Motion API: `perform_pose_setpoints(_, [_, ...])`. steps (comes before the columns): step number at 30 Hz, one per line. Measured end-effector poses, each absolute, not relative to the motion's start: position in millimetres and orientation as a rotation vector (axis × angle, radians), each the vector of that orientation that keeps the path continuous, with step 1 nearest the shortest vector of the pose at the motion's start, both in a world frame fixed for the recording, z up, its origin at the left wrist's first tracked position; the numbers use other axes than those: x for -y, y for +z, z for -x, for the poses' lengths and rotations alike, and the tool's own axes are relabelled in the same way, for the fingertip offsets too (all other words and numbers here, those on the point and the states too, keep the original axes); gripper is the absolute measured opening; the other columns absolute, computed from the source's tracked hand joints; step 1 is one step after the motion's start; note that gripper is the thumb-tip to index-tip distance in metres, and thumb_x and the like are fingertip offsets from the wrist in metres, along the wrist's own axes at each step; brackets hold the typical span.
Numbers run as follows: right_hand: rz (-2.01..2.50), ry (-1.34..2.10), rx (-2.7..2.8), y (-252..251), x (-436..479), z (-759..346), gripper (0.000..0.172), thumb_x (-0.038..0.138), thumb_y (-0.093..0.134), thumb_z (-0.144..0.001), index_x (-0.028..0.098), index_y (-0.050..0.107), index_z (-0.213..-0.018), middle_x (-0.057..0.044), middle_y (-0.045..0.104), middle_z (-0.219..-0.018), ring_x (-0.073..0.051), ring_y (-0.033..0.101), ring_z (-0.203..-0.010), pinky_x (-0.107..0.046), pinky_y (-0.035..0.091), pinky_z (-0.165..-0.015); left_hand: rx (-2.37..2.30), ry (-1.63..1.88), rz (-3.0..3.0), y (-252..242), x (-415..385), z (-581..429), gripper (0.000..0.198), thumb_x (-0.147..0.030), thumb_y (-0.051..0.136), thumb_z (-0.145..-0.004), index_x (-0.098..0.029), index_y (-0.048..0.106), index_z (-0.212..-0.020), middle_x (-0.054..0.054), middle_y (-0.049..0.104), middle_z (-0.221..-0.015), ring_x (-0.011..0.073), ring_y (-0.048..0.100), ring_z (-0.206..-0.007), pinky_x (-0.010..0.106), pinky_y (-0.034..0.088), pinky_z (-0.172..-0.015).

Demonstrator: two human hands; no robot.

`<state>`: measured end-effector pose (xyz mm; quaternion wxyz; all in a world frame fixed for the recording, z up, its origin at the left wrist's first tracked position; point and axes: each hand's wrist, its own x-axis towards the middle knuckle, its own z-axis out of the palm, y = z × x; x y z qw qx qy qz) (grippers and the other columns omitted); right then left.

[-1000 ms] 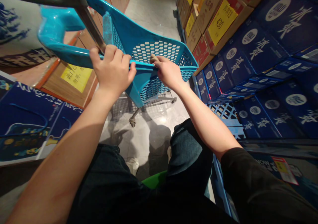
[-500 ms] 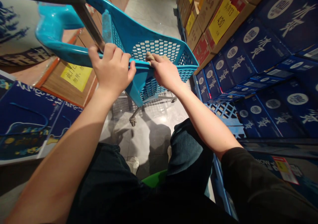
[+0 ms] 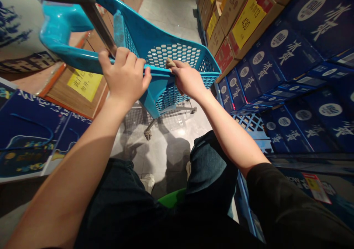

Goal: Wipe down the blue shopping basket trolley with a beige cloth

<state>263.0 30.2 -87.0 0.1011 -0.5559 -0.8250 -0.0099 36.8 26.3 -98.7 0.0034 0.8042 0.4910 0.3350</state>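
The right hand (image 3: pixel 190 80) hides part of a tan scrap (image 3: pixel 170 62), its material unclear. The left hand (image 3: pixel 125 76) covers some rim of a blue basket (image 3: pixel 155 39). The left edge crops a painted jar (image 3: pixel 27 39), the right edge stacked blue boxes (image 3: pixel 304 28). Dark clothing (image 3: pixel 166 227) partly hides a green object (image 3: pixel 173 199).

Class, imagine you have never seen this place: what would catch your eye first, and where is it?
Likely the bright blue cart at upper centre, with the left grip curled over its rim and right grip pinching a tan, cloth-like scrap at that rim. Next come the dark blue boxes stacked along the right side, and a yellow sign marked 430 on the cartons beyond them.
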Motion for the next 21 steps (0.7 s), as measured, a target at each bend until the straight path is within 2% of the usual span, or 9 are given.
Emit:
perform_pose_setpoints(3, [1.534,-0.011,2.496,-80,-20,-248,0.057,0.015,0.037,-0.101,0.027,0.06,-0.152,-0.002,0.047,-0.17,-0.029,0.055,-0.146,-0.045,0.053,-0.113,-1.511,1.03,-2.53,-99,-26,-36,0.047,-0.054,0.043,-0.098,-0.043,0.068,-0.135,0.007,0.073,-0.13,0.0458,0.038,-0.15,0.08,0.011,-0.122])
perform_pose_setpoints(5, [1.516,0.025,2.503,-77,-20,-250,0.059,0.013,0.037,-0.1,0.029,0.062,-0.151,0.0,0.049,-0.169,-0.028,0.057,-0.144,-0.043,0.053,-0.113,-1.476,1.069,-2.541,-100,-26,-36,0.047,-0.055,0.044,-0.097,-0.042,0.068,-0.136,0.008,0.074,-0.127,0.0463,0.038,-0.149,0.079,0.011,-0.122])
perform_pose_setpoints(9, [1.71,0.044,2.395,-82,-39,-274,0.049,0.013,0.039,-0.099,0.017,0.074,-0.134,-0.013,0.066,-0.151,-0.032,0.067,-0.13,-0.045,0.054,-0.109,-1.557,1.027,-2.538,-99,-27,-36,0.048,-0.054,0.039,-0.099,-0.042,0.068,-0.135,0.007,0.073,-0.129,0.0438,0.042,-0.147,0.078,0.014,-0.122])
perform_pose_setpoints(11, [1.821,0.022,2.328,-88,-47,-282,0.047,0.014,0.041,-0.1,0.012,0.072,-0.135,-0.019,0.07,-0.143,-0.035,0.069,-0.125,-0.049,0.055,-0.107,-1.585,1.002,-2.518,-99,-28,-36,0.049,-0.054,0.042,-0.097,-0.043,0.068,-0.137,0.006,0.073,-0.13,0.0435,0.041,-0.147,0.078,0.012,-0.123])
perform_pose_setpoints(13, [1.826,-0.017,2.327,-92,-47,-281,0.048,0.015,0.043,-0.101,0.01,0.066,-0.143,-0.021,0.069,-0.143,-0.037,0.068,-0.127,-0.051,0.055,-0.107,-1.557,1.036,-2.508,-99,-28,-36,0.05,-0.056,0.045,-0.094,-0.045,0.067,-0.137,0.005,0.074,-0.127,0.0432,0.039,-0.149,0.077,0.01,-0.124])
perform_pose_setpoints(15, [1.743,-0.059,2.384,-93,-41,-271,0.051,0.016,0.044,-0.101,0.015,0.063,-0.148,-0.017,0.064,-0.152,-0.036,0.064,-0.133,-0.051,0.055,-0.109,-1.518,1.076,-2.508,-100,-28,-36,0.049,-0.056,0.045,-0.094,-0.046,0.067,-0.136,0.005,0.075,-0.124,0.0434,0.04,-0.149,0.077,0.01,-0.125])
perform_pose_setpoints(18, [1.594,-0.075,2.467,-88,-26,-250,0.055,0.016,0.04,-0.102,0.026,0.062,-0.151,-0.004,0.051,-0.167,-0.031,0.059,-0.142,-0.046,0.055,-0.111,-1.478,1.123,-2.5,-100,-28,-37,0.047,-0.057,0.042,-0.097,-0.043,0.07,-0.132,0.007,0.075,-0.124,0.0459,0.041,-0.147,0.08,0.011,-0.123])
perform_pose_setpoints(21, [1.526,-0.038,2.501,-81,-21,-247,0.057,0.016,0.037,-0.102,0.032,0.062,-0.151,0.002,0.048,-0.169,-0.029,0.059,-0.142,-0.041,0.055,-0.11,-1.476,1.122,-2.482,-100,-28,-37,0.046,-0.056,0.043,-0.097,-0.041,0.07,-0.131,0.008,0.074,-0.127,0.0482,0.04,-0.149,0.082,0.01,-0.122])
